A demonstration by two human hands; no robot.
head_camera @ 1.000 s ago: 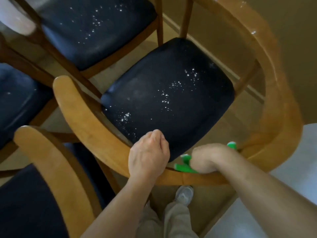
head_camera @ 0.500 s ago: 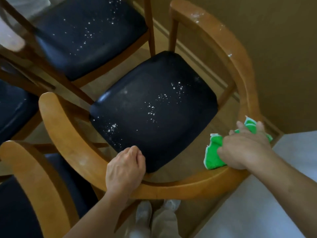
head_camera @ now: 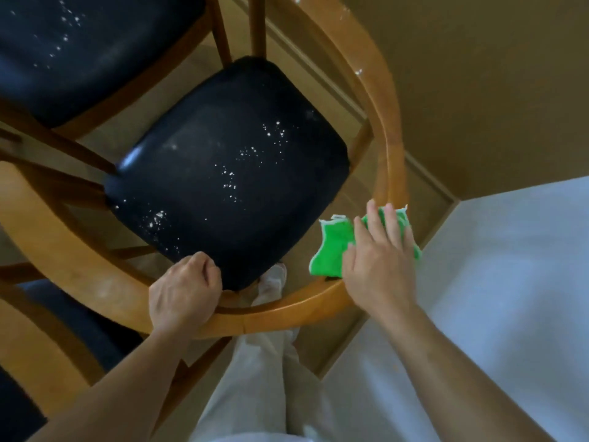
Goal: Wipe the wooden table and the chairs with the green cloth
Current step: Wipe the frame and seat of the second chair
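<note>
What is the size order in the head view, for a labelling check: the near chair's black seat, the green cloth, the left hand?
1. Black seat, clearly largest.
2. Green cloth and left hand: they look alike, and the right hand hides part of the cloth, so no ranking.

The right hand is travelling with the green cloth along the chair's curved wooden rail: from the rear middle of the back, close to the left hand, it is now pressing the cloth flat at the bend where the back turns into the right armrest. Its fingers are spreading out over the cloth instead of bunching it, so far more green is showing. The gap between the two hands is widening. The camera is tilting downward, bringing the person's pale trousers further into view.
</note>
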